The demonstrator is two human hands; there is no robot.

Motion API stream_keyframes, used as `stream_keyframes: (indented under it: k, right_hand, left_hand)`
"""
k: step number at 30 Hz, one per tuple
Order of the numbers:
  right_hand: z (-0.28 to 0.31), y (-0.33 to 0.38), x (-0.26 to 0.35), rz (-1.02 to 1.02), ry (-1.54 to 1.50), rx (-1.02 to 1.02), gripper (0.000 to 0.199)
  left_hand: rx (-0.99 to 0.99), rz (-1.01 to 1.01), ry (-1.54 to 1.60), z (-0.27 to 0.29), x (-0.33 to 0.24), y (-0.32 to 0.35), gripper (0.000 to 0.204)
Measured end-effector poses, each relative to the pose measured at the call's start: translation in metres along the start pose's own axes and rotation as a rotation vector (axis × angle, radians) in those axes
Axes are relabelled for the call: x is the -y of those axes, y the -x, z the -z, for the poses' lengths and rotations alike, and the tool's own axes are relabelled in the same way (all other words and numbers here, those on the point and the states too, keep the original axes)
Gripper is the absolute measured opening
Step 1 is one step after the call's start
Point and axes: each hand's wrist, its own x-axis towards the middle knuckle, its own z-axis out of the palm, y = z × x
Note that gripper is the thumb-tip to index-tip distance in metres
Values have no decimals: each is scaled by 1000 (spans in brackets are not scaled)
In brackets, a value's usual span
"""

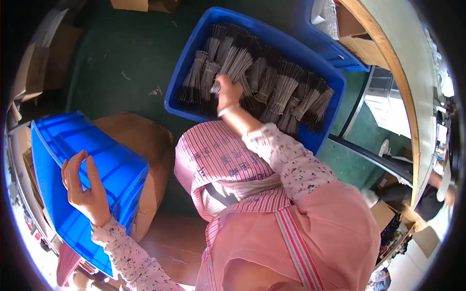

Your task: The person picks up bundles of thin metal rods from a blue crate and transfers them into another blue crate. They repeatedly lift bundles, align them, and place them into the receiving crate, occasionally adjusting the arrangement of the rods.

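Now right hand (228,94) grips wire bundle (236,65) in crate (194,48).

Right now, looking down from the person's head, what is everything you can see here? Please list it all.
Blue crate: one, blue plastic, on the green floor ahead, holding the bundles.
Wire bundles: many, grey with black ends, lying in rows inside that crate.
Upturned blue crate: one, blue, at the left, resting on brown cardboard.
Cardboard boxes: several, brown, under the left crate and along the edges.
Second blue bin: one, blue, behind the first, mostly hidden.
Green floor: one, dark green.
Workbench edge: one, pale with a wooden rim, at the right.
Apron: one, pink striped, worn by the person.
Left hand: raised beside the upturned crate, open, empty.
Right hand: reaching into the crate, on a bundle.
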Motion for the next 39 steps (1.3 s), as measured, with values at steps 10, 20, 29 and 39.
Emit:
stream_keyframes:
  k: [10, 20, 29, 39]
  right_hand:
    - [11, 165, 62, 271, 57, 1070, 48]
    - [141, -91, 71, 932, 1101, -432, 62]
    - [174, -127, 34, 193, 1190, -467, 106]
    - [73, -2, 110, 178, 176, 480, 50]
  left_hand:
    - [742, 752, 1235, -71, -88, -22, 52]
    - [620, 766, 1501, -48, -78, -20, 45]
    - [699, 762, 1803, -41, -69, -26, 38]
    - [605, 958, 1781, -54, -67, -21, 27]
